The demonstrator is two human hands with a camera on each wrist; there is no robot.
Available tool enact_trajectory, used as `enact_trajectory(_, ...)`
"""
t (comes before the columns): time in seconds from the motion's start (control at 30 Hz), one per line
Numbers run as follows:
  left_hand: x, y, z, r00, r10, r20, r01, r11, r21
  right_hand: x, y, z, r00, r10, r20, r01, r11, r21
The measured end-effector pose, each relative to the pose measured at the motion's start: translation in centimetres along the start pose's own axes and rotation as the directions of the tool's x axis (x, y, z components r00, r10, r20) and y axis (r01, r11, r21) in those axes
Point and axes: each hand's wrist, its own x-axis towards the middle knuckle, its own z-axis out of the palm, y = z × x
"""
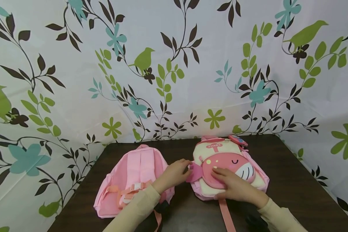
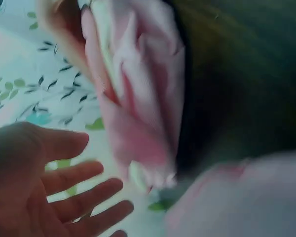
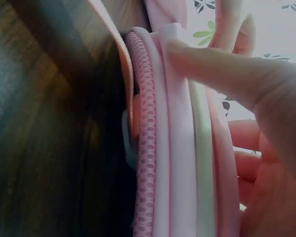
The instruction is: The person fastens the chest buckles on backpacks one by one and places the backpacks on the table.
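Observation:
A white-and-pink backpack (image 1: 201, 151) with a pink whale pocket (image 1: 235, 159) lies front-up on the dark table. Its purple-pink tail fin (image 1: 195, 173) sticks out on the left, where my left hand (image 1: 175, 172) is beside it. The left wrist view shows that hand (image 2: 54, 192) with fingers spread, apart from the backpack (image 2: 148, 89). My right hand (image 1: 239, 187) rests on the lower front of this backpack. In the right wrist view its straight thumb (image 3: 207, 64) touches the bottom panel (image 3: 180, 138), while the other fingers lie over the front, partly hidden.
A second pink backpack (image 1: 121, 170) lies straps-up on the left, with an orange buckled strap (image 1: 137, 187). One orange strap (image 1: 227, 214) trails towards the table's front edge. A leaf-and-bird patterned cloth (image 1: 174, 80) hangs behind the table (image 1: 290, 180).

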Motion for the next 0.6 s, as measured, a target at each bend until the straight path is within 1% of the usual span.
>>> enact_trajectory(0.17, -0.6, 0.5, 1.5, 0.997, 0.067, 0.033, -0.07, 0.994, 0.089, -0.3, -0.1, 0.3, 1.0, -0.008, 0.021, 0.008, 1.0, -0.021)
enact_trajectory(0.23, -0.8, 0.7, 1.8, 0.996, 0.08, 0.034, -0.083, 0.99, 0.111, -0.5, 0.0, 0.5, 1.0, -0.023, 0.017, 0.023, 0.999, -0.041)
enact_trajectory(0.33, -0.9, 0.8, 2.0, 0.997, 0.064, 0.034, -0.067, 0.992, 0.107, -0.6, 0.1, 0.8, 0.999, -0.038, 0.001, 0.038, 0.997, -0.071)
enact_trajectory(0.47, -1.0, 0.5, 2.2, 0.998, 0.027, 0.056, -0.032, 0.996, 0.082, -0.8, 0.1, 1.2, 0.999, -0.047, -0.019, 0.045, 0.992, -0.116)
enact_trajectory(0.6, -1.2, 0.2, 2.5, 0.997, 0.005, 0.074, -0.01, 0.998, 0.068, -0.8, 0.1, 1.6, 0.998, -0.064, -0.027, 0.059, 0.985, -0.161)
